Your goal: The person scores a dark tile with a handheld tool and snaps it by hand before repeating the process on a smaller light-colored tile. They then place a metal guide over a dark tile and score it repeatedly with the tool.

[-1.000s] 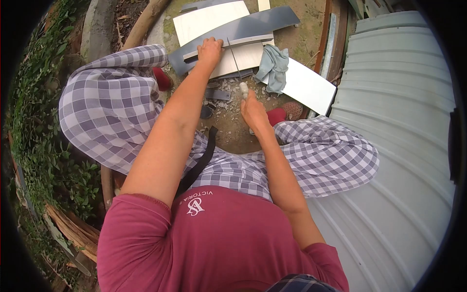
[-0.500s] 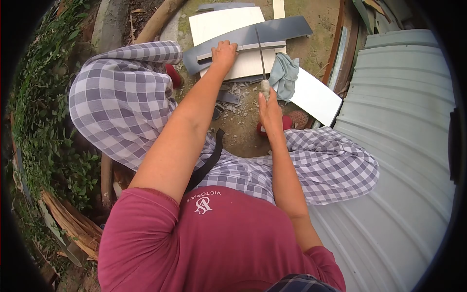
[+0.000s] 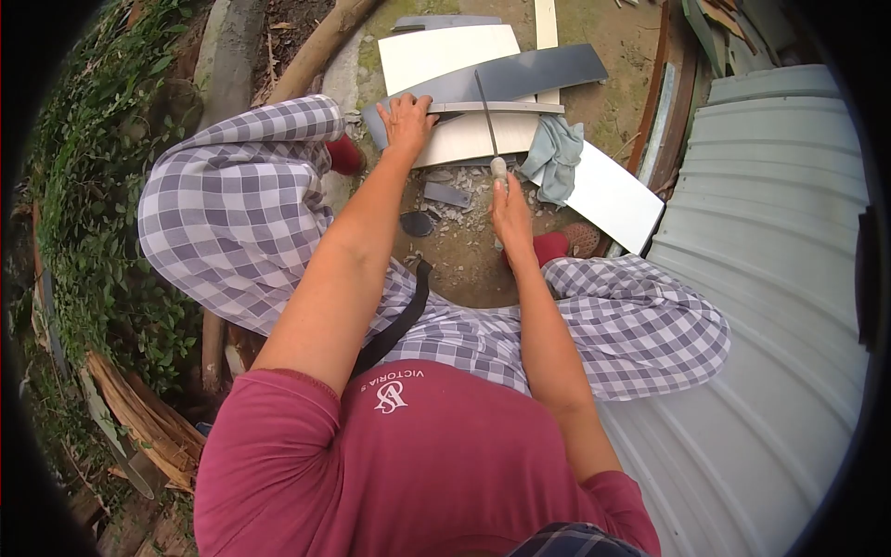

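My right hand (image 3: 512, 215) is closed round the pale handle (image 3: 499, 169) of a long tool with a thin dark blade (image 3: 487, 111). Its blade points away from me and crosses a narrow pale strip (image 3: 506, 107) and a dark grey panel (image 3: 557, 67). At the panel's left end, my left hand (image 3: 406, 123) grips the strip, fingers curled over its edge. Beneath the strip and panel lies a white board (image 3: 464, 139). A pale blue-green cloth (image 3: 557, 158) is bunched up just right of the blade.
Between my feet, a small grey offcut (image 3: 446, 194) lies among pale chips, with a dark round piece (image 3: 417, 223) nearby. A white panel (image 3: 608, 197) rests at the right, beside ribbed metal sheeting (image 3: 742, 232). Logs (image 3: 316, 51) and leafy plants (image 3: 111, 241) are at the left.
My left hand has shifted left along the strip, its fingers more spread. The strip's angle has changed, and the tool's blade tip sits slightly lower and further left. The whole view has shifted slightly.
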Available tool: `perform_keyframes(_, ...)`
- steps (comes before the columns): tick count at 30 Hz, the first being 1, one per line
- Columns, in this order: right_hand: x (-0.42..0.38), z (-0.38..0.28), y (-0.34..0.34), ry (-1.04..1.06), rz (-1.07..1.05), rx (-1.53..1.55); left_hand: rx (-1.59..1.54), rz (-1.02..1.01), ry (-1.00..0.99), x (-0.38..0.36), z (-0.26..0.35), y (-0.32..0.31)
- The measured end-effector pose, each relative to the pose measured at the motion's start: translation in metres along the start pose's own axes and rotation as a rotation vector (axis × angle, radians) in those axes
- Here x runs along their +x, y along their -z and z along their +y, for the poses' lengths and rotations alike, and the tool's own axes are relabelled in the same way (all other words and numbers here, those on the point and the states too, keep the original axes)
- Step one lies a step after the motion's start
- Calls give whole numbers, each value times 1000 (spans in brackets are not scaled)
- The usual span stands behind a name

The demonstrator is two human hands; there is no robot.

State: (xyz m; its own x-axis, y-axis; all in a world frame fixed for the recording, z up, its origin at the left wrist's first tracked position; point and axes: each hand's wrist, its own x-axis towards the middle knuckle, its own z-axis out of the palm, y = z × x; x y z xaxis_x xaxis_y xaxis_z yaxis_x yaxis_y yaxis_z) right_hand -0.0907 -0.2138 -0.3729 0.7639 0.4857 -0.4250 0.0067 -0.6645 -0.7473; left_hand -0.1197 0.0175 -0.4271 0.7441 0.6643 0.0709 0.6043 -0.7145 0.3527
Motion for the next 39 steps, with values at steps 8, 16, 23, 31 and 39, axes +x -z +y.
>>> perform_keyframes(8,-4,-2,-9,78,-1,-20,-13,-7,8,3,17,-3)
perform_keyframes(16,-12,-11,-12,38,-20,-40,-70,-9,-28,11,33,-14)
perform_keyframes(23,-17,-13,-17,36,-28,-74,-62,-1,-41,10,34,-19)
perform_keyframes(31,-6,-13,-29,23,-40,-109,-81,70,-91,4,35,-27)
perform_keyframes(39,-18,-13,-38,-52,-63,-190,15,23,-96,4,35,-24)
